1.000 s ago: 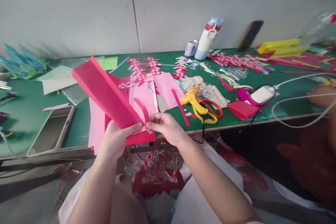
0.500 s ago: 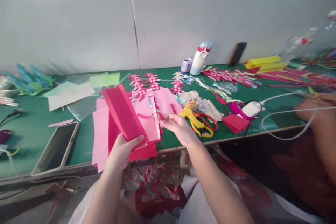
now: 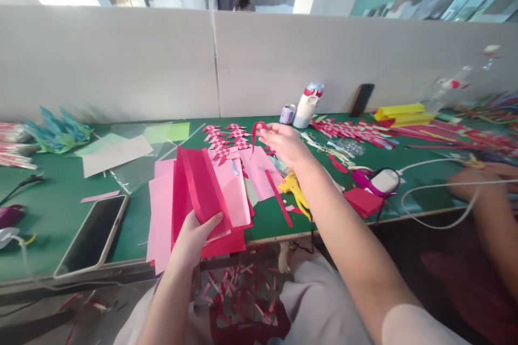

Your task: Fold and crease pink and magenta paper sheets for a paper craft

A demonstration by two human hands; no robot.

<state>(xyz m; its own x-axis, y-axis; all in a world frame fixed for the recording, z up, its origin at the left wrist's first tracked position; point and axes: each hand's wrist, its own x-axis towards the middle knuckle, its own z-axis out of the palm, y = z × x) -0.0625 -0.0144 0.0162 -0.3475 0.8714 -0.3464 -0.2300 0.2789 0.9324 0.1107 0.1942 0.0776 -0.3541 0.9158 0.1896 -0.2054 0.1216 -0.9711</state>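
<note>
My left hand [image 3: 197, 234] grips the lower end of a folded dark pink paper [image 3: 202, 180], thumb on top, over a stack of pink sheets [image 3: 159, 221]. Further forward, my right hand [image 3: 279, 140] pinches a thin red paper strip [image 3: 254, 137] that curls down from the fingertips. Below it lies a light pink sheet [image 3: 263, 172], with another red strip [image 3: 279, 199] across its right side. Woven pink pieces [image 3: 237, 137] rest behind the stack. Yellow-handled scissors [image 3: 295, 188] are partly hidden by my right forearm.
A phone [image 3: 91, 234] lies at the left. Towards the divider stand a can [image 3: 287, 114] and a white bottle [image 3: 308, 107]. Red paper [image 3: 364, 202] and a white adapter with a cable [image 3: 384, 180] are at the right, near another person's hand [image 3: 469, 183].
My right hand has moved forward and up, carrying the red strip away from the folded paper. My left hand still holds that paper. The view has tilted up slightly.
</note>
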